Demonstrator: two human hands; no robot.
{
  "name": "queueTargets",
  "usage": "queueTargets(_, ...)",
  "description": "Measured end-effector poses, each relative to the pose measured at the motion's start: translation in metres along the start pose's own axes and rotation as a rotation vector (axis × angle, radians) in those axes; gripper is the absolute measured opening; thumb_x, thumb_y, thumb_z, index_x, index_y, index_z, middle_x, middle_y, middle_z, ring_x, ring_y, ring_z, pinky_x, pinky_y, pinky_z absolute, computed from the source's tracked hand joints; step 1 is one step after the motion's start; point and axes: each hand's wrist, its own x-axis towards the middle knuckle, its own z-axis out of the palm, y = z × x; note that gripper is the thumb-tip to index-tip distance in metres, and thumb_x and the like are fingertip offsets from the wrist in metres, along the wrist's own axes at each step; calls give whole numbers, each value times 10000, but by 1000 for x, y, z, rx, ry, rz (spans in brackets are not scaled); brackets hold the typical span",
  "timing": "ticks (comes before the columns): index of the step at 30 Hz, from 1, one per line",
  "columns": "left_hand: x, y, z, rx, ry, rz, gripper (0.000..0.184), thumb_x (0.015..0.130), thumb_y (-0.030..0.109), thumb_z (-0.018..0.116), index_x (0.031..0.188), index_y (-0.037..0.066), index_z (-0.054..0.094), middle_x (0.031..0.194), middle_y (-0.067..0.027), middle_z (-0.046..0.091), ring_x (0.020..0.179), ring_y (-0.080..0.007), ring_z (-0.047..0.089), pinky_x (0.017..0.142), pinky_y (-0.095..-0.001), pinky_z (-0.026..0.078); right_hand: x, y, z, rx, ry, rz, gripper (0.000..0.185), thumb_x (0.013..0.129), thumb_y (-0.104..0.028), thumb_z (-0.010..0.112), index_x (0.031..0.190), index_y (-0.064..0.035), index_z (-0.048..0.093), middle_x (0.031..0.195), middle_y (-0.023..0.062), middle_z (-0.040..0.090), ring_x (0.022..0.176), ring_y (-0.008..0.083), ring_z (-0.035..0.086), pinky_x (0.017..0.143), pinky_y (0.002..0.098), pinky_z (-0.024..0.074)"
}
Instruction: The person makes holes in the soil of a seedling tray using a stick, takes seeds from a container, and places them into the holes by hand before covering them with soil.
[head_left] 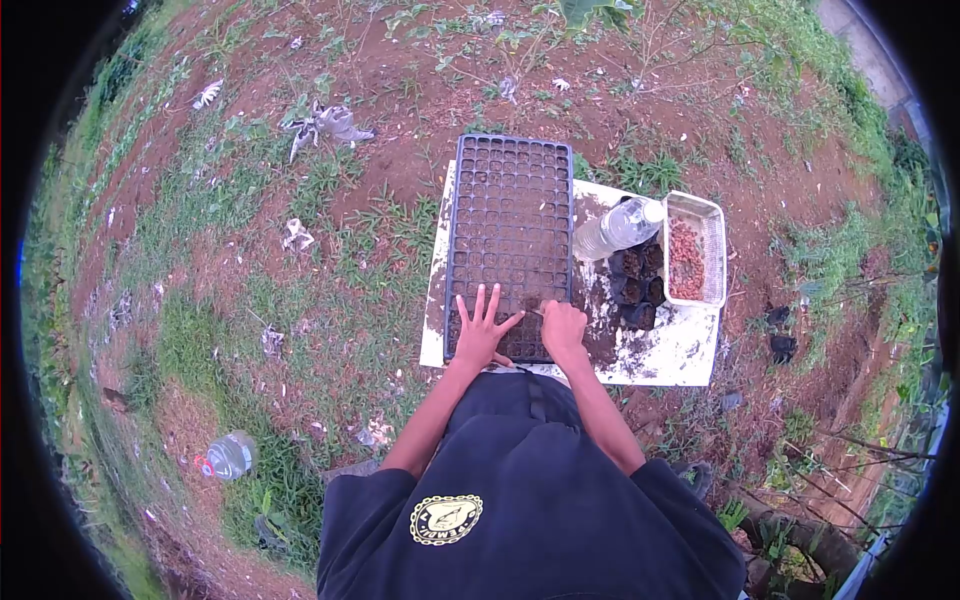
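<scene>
A black seedling tray with many small square cells of dark soil lies lengthwise away from me on a white board. My left hand is spread flat over the near left cells, fingers apart and pointing up the tray. At the near right cells, my right hand is closed, fingertips down at the soil. A thin dark shape shows by its fingertips, too small to name.
On the white board, right of the tray, are a clear plastic bottle lying tilted, several black soil-filled pots and a white basket of reddish-brown pieces. A water bottle lies on the grass at left.
</scene>
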Motion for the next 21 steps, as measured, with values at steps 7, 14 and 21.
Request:
queueTargets(7, 0, 0, 1, -34, 3, -2, 1206, 424, 676, 840, 1508, 445, 365, 1643, -219, 80, 1504, -476, 53, 1102, -784, 94, -4, -3, -5, 147, 106, 29, 162, 873, -117, 581, 876, -124, 743, 761, 177, 703, 768, 376, 709, 679, 498, 523)
queueTargets(14, 0, 0, 3, -32, 21, 1, 1208, 416, 680, 839, 1505, 445, 370, 1642, -216, 86, 1505, -472, 54, 1100, -788, 84, -3, -7, -3, 16, -91, 25, 159, 883, -118, 583, 991, -126, 700, 880, 168, 715, 857, 389, 708, 748, 486, 541)
queueTargets(21, 0, 0, 2, -12, -4, 5, 1202, 432, 716, 810, 1513, 450, 355, 1643, -220, 78, 1506, -473, 49, 1097, -787, 82, 50, 9, -25, 13, -571, -135, 244, 837, -53, 634, 1069, -90, 701, 1055, 154, 719, 854, 302, 729, 737, 422, 578)
